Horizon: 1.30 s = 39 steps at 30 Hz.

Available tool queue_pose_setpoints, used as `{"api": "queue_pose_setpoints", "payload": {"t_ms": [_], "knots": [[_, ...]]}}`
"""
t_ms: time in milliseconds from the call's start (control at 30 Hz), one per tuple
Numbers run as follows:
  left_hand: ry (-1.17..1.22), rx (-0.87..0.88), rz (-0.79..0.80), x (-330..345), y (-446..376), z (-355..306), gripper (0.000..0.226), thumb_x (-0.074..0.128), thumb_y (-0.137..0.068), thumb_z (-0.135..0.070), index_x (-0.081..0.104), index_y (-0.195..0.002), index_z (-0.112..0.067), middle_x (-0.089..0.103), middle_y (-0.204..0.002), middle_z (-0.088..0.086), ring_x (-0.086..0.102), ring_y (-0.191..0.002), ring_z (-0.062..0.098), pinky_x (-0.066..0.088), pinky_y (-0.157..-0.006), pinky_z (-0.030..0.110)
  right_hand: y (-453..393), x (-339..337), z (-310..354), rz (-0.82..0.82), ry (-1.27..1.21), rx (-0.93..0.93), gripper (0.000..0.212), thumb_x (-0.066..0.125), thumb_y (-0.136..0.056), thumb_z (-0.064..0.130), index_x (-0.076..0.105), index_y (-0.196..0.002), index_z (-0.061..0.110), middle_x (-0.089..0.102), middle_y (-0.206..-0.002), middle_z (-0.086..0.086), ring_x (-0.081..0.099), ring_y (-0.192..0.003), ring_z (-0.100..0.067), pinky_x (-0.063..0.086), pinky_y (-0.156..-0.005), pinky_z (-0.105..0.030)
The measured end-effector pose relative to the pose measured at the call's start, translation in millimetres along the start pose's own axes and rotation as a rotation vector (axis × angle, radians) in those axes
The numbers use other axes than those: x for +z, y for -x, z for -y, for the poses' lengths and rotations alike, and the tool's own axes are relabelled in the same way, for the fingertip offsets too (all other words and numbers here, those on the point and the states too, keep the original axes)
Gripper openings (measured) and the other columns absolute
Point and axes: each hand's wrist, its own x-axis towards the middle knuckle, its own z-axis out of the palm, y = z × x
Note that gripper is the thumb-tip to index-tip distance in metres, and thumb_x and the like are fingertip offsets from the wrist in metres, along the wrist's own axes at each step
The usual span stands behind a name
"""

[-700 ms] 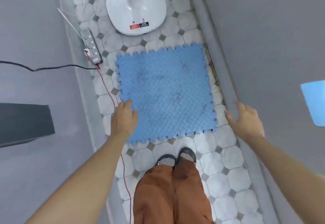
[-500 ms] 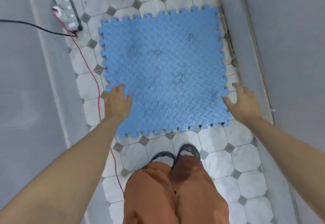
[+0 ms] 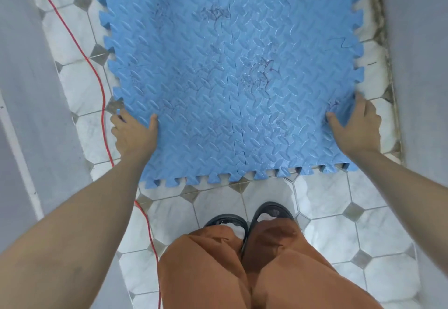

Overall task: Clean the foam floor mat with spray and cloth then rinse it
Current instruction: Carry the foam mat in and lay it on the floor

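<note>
Head view shows both hands, left hand [image 3: 134, 134] at 9 o'clock and right hand [image 3: 356, 126] at 3, pinching the edges of the blue interlocking foam floor mat [image 3: 230, 78], likely light, floppy and separable along its seam.

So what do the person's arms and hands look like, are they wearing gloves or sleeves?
No gloves and no sleeves in view. The left hand and the right hand are bare, and both forearms are bare all the way to the picture's edge. No watch, ring or bracelet shows. Lower down, the person wears rust-orange trousers and dark open-toed sandals.
</note>
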Motion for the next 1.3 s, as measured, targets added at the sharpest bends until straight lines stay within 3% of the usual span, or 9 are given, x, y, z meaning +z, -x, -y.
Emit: {"api": "queue_pose_setpoints", "payload": {"t_ms": [133, 233, 300, 400, 567, 767, 1100, 1300], "knots": [[0.163, -0.205, 0.056, 3, 0, 2, 0.096, 0.053, -0.081, -0.065, 0.015, -0.15, -0.01, 0.029, -0.144, 0.026, 0.029, -0.133, 0.043, 0.033, -0.103, 0.057, 0, -2, 4, -0.007, -0.061, 0.027, 0.084, 0.06, -0.09, 0.045, 0.015, -0.154, 0.015, 0.027, -0.154, -0.017, 0.029, -0.135, -0.042, 0.034, -0.104, -0.053], [0.254, -0.397, 0.177, 1, -1, 9, 0.113, 0.051, -0.066, -0.084, 0.017, -0.149, -0.016, 0.03, -0.147, 0.025, 0.029, -0.136, 0.043, 0.027, -0.11, 0.055, -9, -9, 7, 0.013, -0.148, 0.105, 0.1, 0.073, -0.079, 0.045, 0.015, -0.154, 0.012, 0.032, -0.151, -0.017, 0.033, -0.135, -0.039, 0.034, -0.108, -0.049], [0.247, -0.421, 0.203, -3, -1, 15, 0.113, 0.049, -0.062, -0.088, 0.022, -0.147, -0.018, 0.031, -0.146, 0.024, 0.03, -0.135, 0.042, 0.028, -0.109, 0.055, -17, -17, 6, 0.04, -0.196, 0.161, 0.107, 0.079, -0.064, 0.056, 0.029, -0.148, 0.014, 0.04, -0.145, -0.014, 0.042, -0.13, -0.036, 0.042, -0.104, -0.048], [0.327, -0.412, 0.162, -20, 1, 25, 0.104, 0.056, -0.06, -0.085, 0.033, -0.135, -0.018, 0.034, -0.14, 0.02, 0.038, -0.129, 0.04, 0.035, -0.105, 0.054, -21, -31, 5, 0.055, -0.242, 0.178, 0.092, 0.075, -0.048, 0.068, 0.053, -0.119, 0.015, 0.055, -0.126, -0.011, 0.057, -0.111, -0.031, 0.048, -0.085, -0.037], [0.305, -0.286, 0.141, -93, 28, 34, 0.104, 0.058, -0.064, -0.082, 0.039, -0.129, -0.002, 0.052, -0.132, 0.017, 0.05, -0.122, 0.037, 0.041, -0.1, 0.046, 22, -79, 16, -0.038, -0.284, 0.225, 0.087, 0.077, -0.071, 0.054, 0.042, -0.136, 0.009, 0.045, -0.136, -0.018, 0.053, -0.117, -0.034, 0.042, -0.097, -0.04], [0.237, -0.193, 0.071, -222, 88, 38, 0.082, 0.059, -0.071, -0.074, 0.048, -0.124, -0.013, 0.06, -0.121, 0.014, 0.056, -0.114, 0.036, 0.043, -0.091, 0.044, 127, -178, 39, -0.061, -0.191, 0.229, 0.06, 0.06, -0.092, 0.039, 0.045, -0.135, -0.001, 0.041, -0.136, -0.032, 0.048, -0.119, -0.047, 0.038, -0.101, -0.047], [0.059, -0.155, 0.145, -422, 192, 66, 0.076, 0.054, -0.075, -0.074, 0.053, -0.125, -0.016, 0.066, -0.112, 0.012, 0.059, -0.108, 0.035, 0.045, -0.085, 0.041, 298, -337, 69, 0.044, -0.122, 0.336, 0.054, 0.053, -0.095, 0.036, 0.047, -0.132, -0.002, 0.042, -0.132, -0.027, 0.055, -0.11, -0.049, 0.044, -0.092, -0.05], [0.025, -0.089, 0.138, -488, 229, 76, 0.078, 0.051, -0.076, -0.074, 0.052, -0.126, -0.015, 0.064, -0.12, 0.012, 0.057, -0.112, 0.035, 0.044, -0.088, 0.042, 370, -395, 80, 0.014, -0.135, 0.342, 0.053, 0.052, -0.095, 0.037, 0.048, -0.132, -0.001, 0.043, -0.13, -0.023, 0.057, -0.107, -0.045, 0.046, -0.086, -0.046]]}}
